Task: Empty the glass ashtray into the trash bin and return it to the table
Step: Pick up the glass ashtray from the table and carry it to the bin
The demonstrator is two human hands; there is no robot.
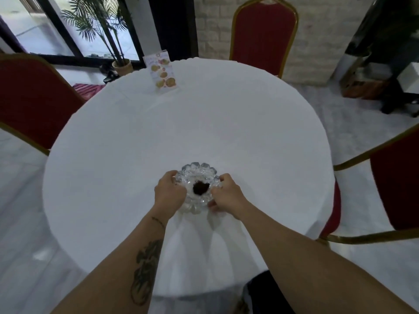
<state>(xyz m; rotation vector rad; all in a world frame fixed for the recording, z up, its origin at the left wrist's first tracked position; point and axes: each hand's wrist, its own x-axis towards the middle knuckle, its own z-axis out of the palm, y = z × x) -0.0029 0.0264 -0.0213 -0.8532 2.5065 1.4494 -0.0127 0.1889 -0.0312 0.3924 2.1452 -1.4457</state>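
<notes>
Ashtray (197, 188) | on table (226, 132) | between hands, left (169, 192) and right (227, 194) gripping its rim

A single wide-angle camera sits on the person's head, looking forward and steeply down onto a round white worktop (204, 123). The near edge lies close below the lens, and both forearms reach in from the bottom. Beyond the worktop's far edge, a red chair (264, 35) and window appear, bent by the lens.

Ashtray (197, 188) still full
Clear scalloped glass, upright near the tabletop's (204, 123) front edge, dark clump inside.
</notes>
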